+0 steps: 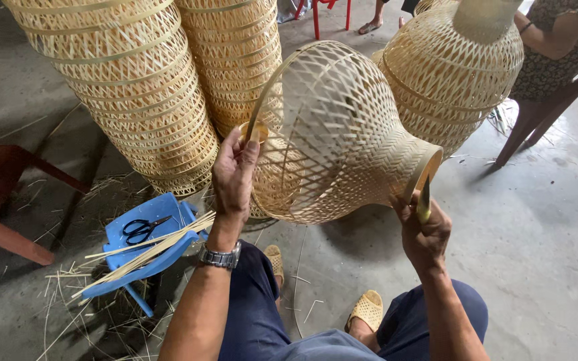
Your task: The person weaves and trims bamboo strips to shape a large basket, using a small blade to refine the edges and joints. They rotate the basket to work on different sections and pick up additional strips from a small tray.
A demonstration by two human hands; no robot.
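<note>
Closest to you are your own knees and sandals, and just above them both hands are on the woven bamboo shade (332,127), held sideways in the air over your lap. Your left hand (234,175) has its fingers curled around the wide rim hoop, thumb pressed on top. Your right hand (425,230) is wrapped shut around a small knife (424,200), blade pointing up against the narrow neck (417,170).

Looks like this thing weighs next to nothing, but it's springy open lattice, so squeezing the middle would probably flex or crack the strips. The rim hoop and the tighter-woven neck seem like the stiff spots, so that's where I'd hold it.

To your left there's a blue plastic stool (162,251) with black scissors (143,229) and a bundle of bamboo strips (152,251) lying across it, with scraps on the floor around it. Further back stand stacks of finished shades (135,87), and another person on the right holds their own shade (453,73).

Hard to tell exactly where the knife tip touches the neck. Your right fingertips are hidden, and the far side of the rim is too.
</note>
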